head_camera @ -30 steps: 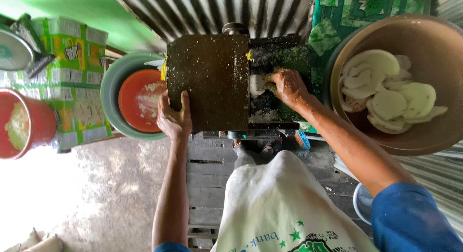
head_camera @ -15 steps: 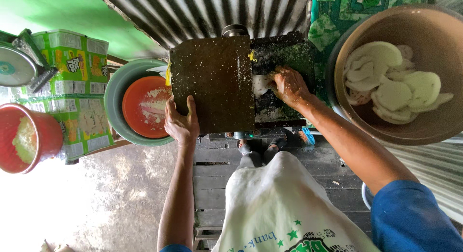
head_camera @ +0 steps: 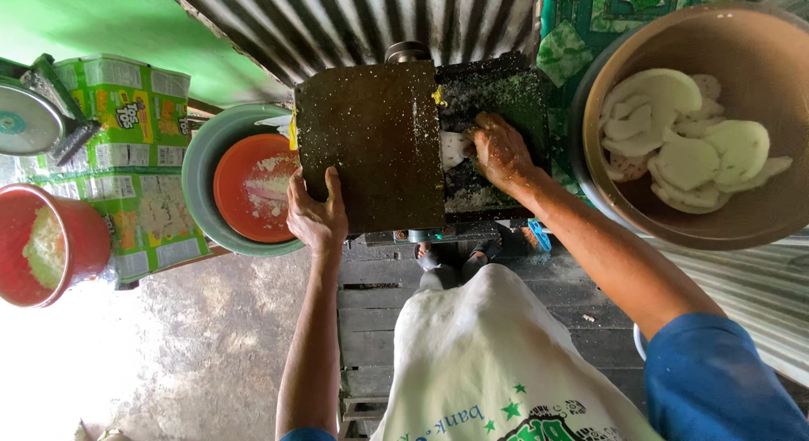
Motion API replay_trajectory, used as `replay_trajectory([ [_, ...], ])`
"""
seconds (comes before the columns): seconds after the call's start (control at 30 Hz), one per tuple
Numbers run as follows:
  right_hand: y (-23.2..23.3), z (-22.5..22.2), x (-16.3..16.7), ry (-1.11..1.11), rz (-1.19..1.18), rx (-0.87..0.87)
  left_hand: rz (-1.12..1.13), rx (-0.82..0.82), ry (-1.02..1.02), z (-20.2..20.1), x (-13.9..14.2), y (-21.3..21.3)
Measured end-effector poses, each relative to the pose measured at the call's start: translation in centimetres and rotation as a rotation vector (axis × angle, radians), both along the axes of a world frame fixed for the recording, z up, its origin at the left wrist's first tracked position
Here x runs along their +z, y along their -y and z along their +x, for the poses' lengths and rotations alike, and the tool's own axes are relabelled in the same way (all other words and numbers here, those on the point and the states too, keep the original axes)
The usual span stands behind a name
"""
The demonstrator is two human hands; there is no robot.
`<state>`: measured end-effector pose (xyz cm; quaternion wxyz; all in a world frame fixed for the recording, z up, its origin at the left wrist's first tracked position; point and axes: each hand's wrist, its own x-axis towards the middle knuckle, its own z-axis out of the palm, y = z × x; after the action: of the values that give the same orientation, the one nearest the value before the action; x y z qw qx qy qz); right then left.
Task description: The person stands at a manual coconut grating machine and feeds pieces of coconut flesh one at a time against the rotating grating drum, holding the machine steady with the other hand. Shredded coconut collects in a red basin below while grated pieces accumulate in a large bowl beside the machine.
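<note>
1. Pressure comes from the right hand (head_camera: 499, 150): its grip is curled shut over a pale, flat white slice (head_camera: 455, 147), pushing it toward the dark, crumb-speckled metal cover plate (head_camera: 371, 142) just left of the fingers. Keeping the fingertips high on the slice and away from the plate's edge seems wise.
2. Left hand (head_camera: 316, 215) braces the plate's near corner, fingers spread flat on top, thumb hooked on the edge, nothing enclosed. A firm hold there should stop the plate shifting.
3. Left of that hand, an orange plastic bowl (head_camera: 253, 188) inside a grey-green basin (head_camera: 206, 154) catches white shreds; it should stay under the outlet.
4. Right of the feeding hand, a large brown plastic basin (head_camera: 758, 222) holds more white slices (head_camera: 687, 142), within reach.
</note>
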<state>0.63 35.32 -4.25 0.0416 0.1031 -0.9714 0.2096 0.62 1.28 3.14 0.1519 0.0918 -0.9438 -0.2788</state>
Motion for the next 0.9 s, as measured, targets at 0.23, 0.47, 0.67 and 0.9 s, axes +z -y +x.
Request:
replay_trajectory([
  [0.23,0.5,-0.2,-0.3,-0.121,0.019,0.006,-0.005,0.02,0.016,0.1,0.3,-0.2],
  [0.47,0.9,-0.1,0.3,0.045,0.019,-0.037,-0.032,0.029,0.002,-0.2,-0.1,0.0],
  [0.67,1.5,-0.3,1.7,0.087,-0.063,-0.072,0.026,0.029,0.015,-0.1,-0.9,0.0],
  [0.9,1.6,-0.9,1.4,0.253,0.049,-0.143,-0.013,0.034,0.08,-0.8,-2.1,0.5],
])
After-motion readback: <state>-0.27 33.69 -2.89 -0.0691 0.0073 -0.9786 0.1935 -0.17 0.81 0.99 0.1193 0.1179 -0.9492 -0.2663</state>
